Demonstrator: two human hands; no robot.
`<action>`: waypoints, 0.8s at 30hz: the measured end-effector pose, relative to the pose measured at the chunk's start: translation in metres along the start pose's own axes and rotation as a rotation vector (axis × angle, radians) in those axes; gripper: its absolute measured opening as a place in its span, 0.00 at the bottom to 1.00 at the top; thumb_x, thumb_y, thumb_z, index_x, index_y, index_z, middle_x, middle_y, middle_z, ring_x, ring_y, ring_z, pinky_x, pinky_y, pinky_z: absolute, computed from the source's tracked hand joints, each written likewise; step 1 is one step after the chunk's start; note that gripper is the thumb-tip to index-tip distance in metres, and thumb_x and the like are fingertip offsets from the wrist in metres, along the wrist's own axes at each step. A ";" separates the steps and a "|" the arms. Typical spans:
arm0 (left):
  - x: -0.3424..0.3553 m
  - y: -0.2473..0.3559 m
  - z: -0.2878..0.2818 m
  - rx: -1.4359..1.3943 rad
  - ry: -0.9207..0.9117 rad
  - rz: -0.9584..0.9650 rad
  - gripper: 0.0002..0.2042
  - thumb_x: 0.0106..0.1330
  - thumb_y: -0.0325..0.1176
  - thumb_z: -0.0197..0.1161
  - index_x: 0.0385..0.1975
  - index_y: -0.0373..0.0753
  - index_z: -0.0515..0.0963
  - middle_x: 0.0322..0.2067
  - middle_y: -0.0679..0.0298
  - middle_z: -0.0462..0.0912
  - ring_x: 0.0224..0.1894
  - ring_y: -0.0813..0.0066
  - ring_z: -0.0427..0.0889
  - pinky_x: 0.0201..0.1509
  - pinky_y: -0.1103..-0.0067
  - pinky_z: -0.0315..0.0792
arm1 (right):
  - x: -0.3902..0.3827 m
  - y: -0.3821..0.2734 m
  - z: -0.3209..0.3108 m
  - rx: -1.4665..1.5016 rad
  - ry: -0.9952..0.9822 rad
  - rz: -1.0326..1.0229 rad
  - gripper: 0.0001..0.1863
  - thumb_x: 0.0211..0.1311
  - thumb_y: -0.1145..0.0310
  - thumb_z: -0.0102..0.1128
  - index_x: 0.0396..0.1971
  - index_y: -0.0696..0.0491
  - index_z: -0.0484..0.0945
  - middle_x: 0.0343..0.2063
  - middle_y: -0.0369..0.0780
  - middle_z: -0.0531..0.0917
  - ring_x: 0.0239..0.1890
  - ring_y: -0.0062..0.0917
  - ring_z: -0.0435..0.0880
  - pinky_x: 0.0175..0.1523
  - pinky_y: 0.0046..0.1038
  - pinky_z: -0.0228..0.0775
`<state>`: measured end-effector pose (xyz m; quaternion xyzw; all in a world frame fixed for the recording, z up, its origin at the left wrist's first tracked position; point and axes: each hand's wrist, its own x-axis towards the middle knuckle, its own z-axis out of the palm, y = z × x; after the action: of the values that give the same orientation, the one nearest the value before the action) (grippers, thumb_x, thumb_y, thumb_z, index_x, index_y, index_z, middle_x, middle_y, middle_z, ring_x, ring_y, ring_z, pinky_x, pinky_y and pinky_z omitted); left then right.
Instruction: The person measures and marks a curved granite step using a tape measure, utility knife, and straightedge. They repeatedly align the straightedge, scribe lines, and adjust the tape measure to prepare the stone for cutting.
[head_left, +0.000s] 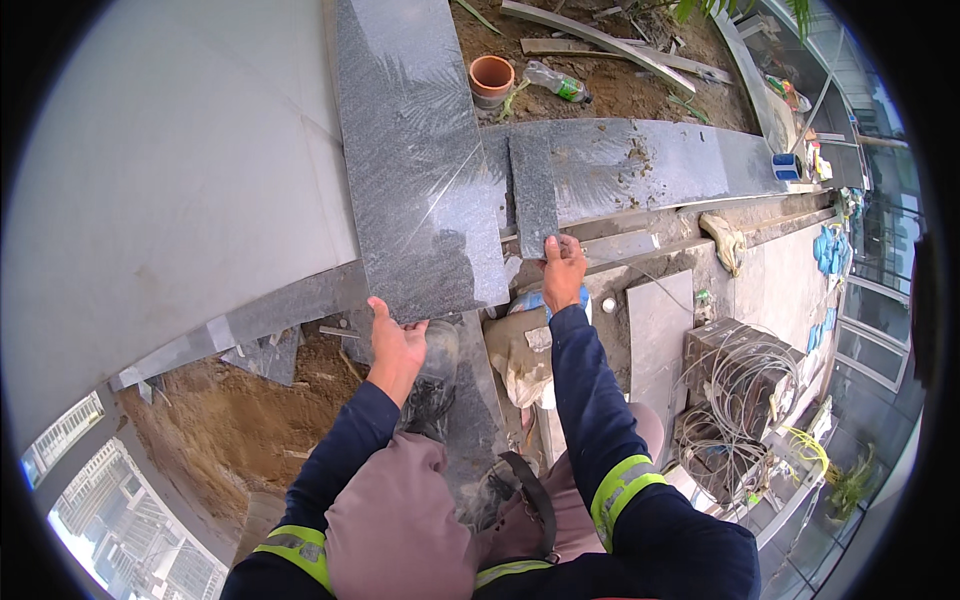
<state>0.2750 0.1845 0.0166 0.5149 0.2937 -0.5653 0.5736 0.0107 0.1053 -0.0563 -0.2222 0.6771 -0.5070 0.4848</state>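
A long grey stone slab (420,170) reaches away from me, its near end above my boots. My left hand (397,350) grips that end at its left corner, thumb on the edge and other fingers partly hidden at the underside. To its right, a narrow, darker stone strip (534,190) lies across a grey stone ledge (680,160), its near end sticking out over the ledge's front edge. My right hand (564,272) pinches this end at its right corner.
A smooth pale wall (190,150) borders the slab on the left. Beyond the ledge, soil holds a terracotta pot (491,78), a plastic bottle (557,82) and timber lengths. Below right are a sack (520,350), a flat panel (660,340) and coiled cable (735,400). Dug earth (220,420) lies lower left.
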 end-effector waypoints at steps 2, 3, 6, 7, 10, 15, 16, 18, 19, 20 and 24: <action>-0.001 -0.004 0.001 0.010 -0.003 -0.006 0.42 0.73 0.59 0.55 0.75 0.37 0.48 0.73 0.49 0.51 0.76 0.51 0.50 0.81 0.54 0.42 | 0.004 -0.006 -0.038 -0.091 -0.045 -0.050 0.13 0.72 0.64 0.62 0.49 0.56 0.79 0.35 0.33 0.82 0.33 0.17 0.78 0.34 0.24 0.75; -0.001 -0.006 0.002 0.004 -0.016 -0.010 0.41 0.73 0.59 0.55 0.75 0.37 0.48 0.73 0.49 0.51 0.76 0.51 0.50 0.81 0.54 0.42 | 0.004 -0.002 -0.046 -0.056 -0.078 -0.028 0.13 0.72 0.64 0.62 0.49 0.56 0.80 0.35 0.33 0.82 0.33 0.16 0.77 0.33 0.23 0.73; -0.001 -0.005 0.003 -0.033 0.003 -0.026 0.41 0.73 0.59 0.55 0.75 0.37 0.49 0.73 0.49 0.52 0.76 0.50 0.50 0.81 0.54 0.42 | 0.001 0.003 -0.049 0.031 -0.143 0.053 0.14 0.72 0.63 0.63 0.50 0.55 0.82 0.34 0.31 0.82 0.32 0.14 0.76 0.33 0.20 0.70; -0.001 -0.004 0.003 -0.050 0.021 -0.031 0.41 0.73 0.58 0.55 0.75 0.37 0.49 0.73 0.50 0.52 0.76 0.50 0.50 0.81 0.54 0.42 | 0.001 0.006 -0.041 0.042 -0.141 0.086 0.14 0.72 0.63 0.63 0.49 0.55 0.83 0.34 0.30 0.82 0.32 0.13 0.76 0.33 0.20 0.69; 0.002 -0.006 0.002 -0.035 -0.060 -0.032 0.40 0.74 0.59 0.52 0.75 0.37 0.49 0.72 0.51 0.54 0.75 0.51 0.54 0.80 0.52 0.44 | 0.020 0.003 -0.022 0.119 -0.208 0.100 0.15 0.72 0.61 0.63 0.49 0.56 0.83 0.32 0.29 0.81 0.30 0.12 0.75 0.33 0.21 0.69; -0.001 -0.002 0.005 0.017 0.014 -0.021 0.39 0.74 0.58 0.53 0.74 0.38 0.50 0.72 0.49 0.53 0.74 0.50 0.53 0.80 0.53 0.44 | 0.046 -0.021 0.011 -0.169 -0.355 0.134 0.15 0.72 0.61 0.62 0.47 0.57 0.84 0.33 0.31 0.83 0.32 0.14 0.77 0.35 0.23 0.72; -0.001 -0.003 0.007 0.010 0.021 -0.024 0.39 0.74 0.58 0.53 0.74 0.38 0.50 0.72 0.49 0.53 0.74 0.50 0.54 0.80 0.53 0.44 | 0.049 -0.024 0.017 -0.255 -0.313 0.022 0.15 0.72 0.61 0.63 0.46 0.58 0.84 0.33 0.32 0.84 0.31 0.17 0.79 0.37 0.25 0.73; 0.002 -0.008 0.005 -0.007 -0.011 -0.031 0.39 0.74 0.58 0.53 0.74 0.38 0.50 0.72 0.50 0.53 0.74 0.51 0.54 0.80 0.53 0.44 | 0.052 -0.028 0.028 -0.427 -0.228 -0.197 0.16 0.70 0.61 0.64 0.46 0.59 0.84 0.31 0.35 0.85 0.31 0.23 0.82 0.39 0.28 0.75; 0.004 -0.011 0.005 -0.015 -0.028 -0.039 0.39 0.74 0.59 0.53 0.74 0.38 0.50 0.73 0.50 0.53 0.74 0.51 0.54 0.80 0.54 0.44 | 0.055 -0.033 0.028 -0.675 -0.160 -0.325 0.22 0.67 0.61 0.66 0.53 0.60 0.80 0.42 0.43 0.85 0.41 0.31 0.83 0.51 0.31 0.75; 0.009 -0.010 0.002 -0.014 -0.019 -0.034 0.39 0.74 0.59 0.53 0.75 0.38 0.49 0.73 0.50 0.53 0.74 0.51 0.54 0.81 0.54 0.44 | 0.049 -0.035 0.035 -0.796 -0.068 -0.378 0.22 0.66 0.61 0.66 0.54 0.60 0.80 0.44 0.47 0.84 0.43 0.35 0.82 0.54 0.33 0.74; 0.017 -0.015 -0.004 -0.022 -0.022 -0.021 0.40 0.74 0.58 0.53 0.75 0.38 0.49 0.73 0.50 0.52 0.75 0.52 0.52 0.81 0.55 0.44 | 0.017 -0.043 0.044 -0.976 0.040 -0.431 0.23 0.65 0.62 0.65 0.56 0.59 0.79 0.52 0.58 0.77 0.55 0.50 0.78 0.61 0.42 0.69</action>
<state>0.2651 0.1847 -0.0038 0.4990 0.2989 -0.5737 0.5767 0.0344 0.0545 -0.0259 -0.5461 0.7824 -0.2252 0.1972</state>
